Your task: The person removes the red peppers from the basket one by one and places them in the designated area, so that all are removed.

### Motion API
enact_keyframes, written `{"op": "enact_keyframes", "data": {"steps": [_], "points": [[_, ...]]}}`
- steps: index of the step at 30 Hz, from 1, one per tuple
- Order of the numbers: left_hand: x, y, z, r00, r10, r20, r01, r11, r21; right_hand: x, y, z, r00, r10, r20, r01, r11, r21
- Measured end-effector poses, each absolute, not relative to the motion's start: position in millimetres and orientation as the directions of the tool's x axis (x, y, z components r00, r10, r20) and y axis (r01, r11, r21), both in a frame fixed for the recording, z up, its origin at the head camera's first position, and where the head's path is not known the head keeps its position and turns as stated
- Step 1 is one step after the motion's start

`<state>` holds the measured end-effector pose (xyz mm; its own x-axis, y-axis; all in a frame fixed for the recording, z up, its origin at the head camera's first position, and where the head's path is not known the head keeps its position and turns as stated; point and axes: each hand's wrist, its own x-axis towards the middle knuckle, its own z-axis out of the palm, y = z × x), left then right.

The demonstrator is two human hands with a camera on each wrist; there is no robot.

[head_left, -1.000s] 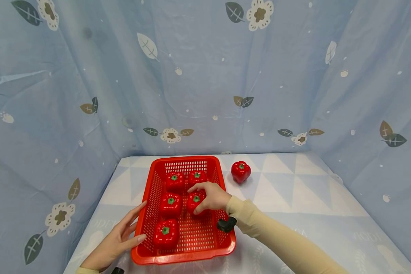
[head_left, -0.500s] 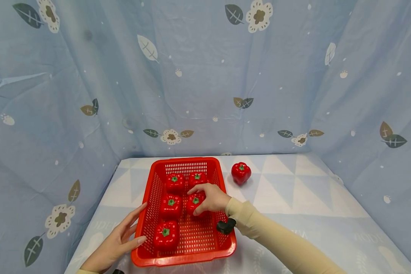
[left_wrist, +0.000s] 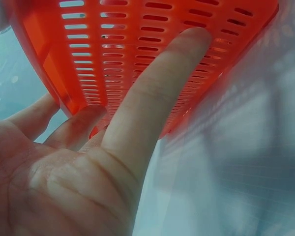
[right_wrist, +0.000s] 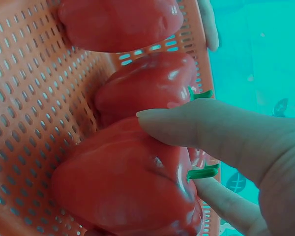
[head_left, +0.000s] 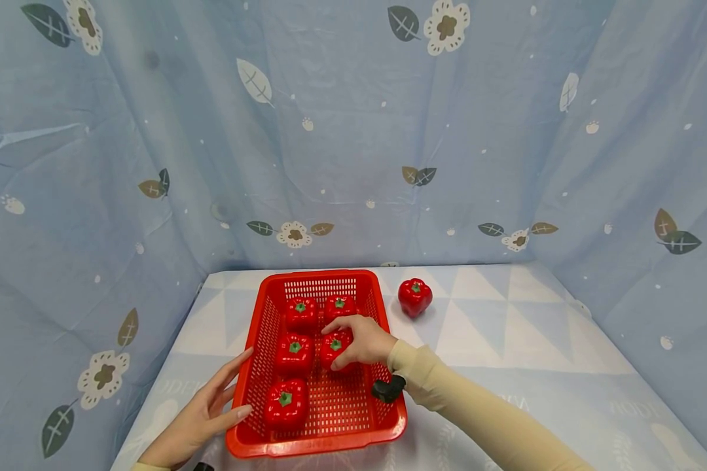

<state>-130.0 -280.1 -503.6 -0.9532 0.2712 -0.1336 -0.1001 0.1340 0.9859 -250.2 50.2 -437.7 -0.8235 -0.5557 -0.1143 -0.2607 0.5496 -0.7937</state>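
In the head view a red plastic basket point(head_left: 315, 447) with slotted sides stands on the table, holding several red bell peppers. My right hand point(head_left: 368, 340) reaches into it and grips the bell pepper point(head_left: 332, 352) in the right column, thumb on one side and fingers on the other. The right wrist view shows that bell pepper point(right_wrist: 123, 182) with its green stem between thumb and finger; its underside is hidden. At the basket's left, my left hand point(head_left: 203, 411) rests on the side with fingers extended, and in the left wrist view the thumb point(left_wrist: 152, 93) lies along the slotted wall.
One loose bell pepper point(head_left: 414, 297) lies on the table right of the basket. Inside, other bell peppers sit behind and left of the gripped one, including a near-left pepper point(head_left: 285, 405). A patterned cloth point(head_left: 507, 327) covers the table; blue curtains point(head_left: 353, 131) hang around it.
The gripped bell pepper's stem has shifted very slightly to the left within my right hand. Both hands and the basket stay nearly in place.
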Motion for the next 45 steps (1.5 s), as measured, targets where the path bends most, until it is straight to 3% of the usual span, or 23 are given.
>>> {"op": "enact_keyframes", "data": {"steps": [25,45], "points": [[-131,-279,-503,-0.948,0.284,-0.143,-0.125,0.082,0.989,-250,50,-437,-0.823,-0.563,-0.068,-0.305,0.540,-0.784],[-129,-278,-501,-0.948,0.285,-0.144,-0.126,0.081,0.989,-252,56,-422,-0.806,-0.591,-0.029,-0.302,0.454,-0.839]]}}
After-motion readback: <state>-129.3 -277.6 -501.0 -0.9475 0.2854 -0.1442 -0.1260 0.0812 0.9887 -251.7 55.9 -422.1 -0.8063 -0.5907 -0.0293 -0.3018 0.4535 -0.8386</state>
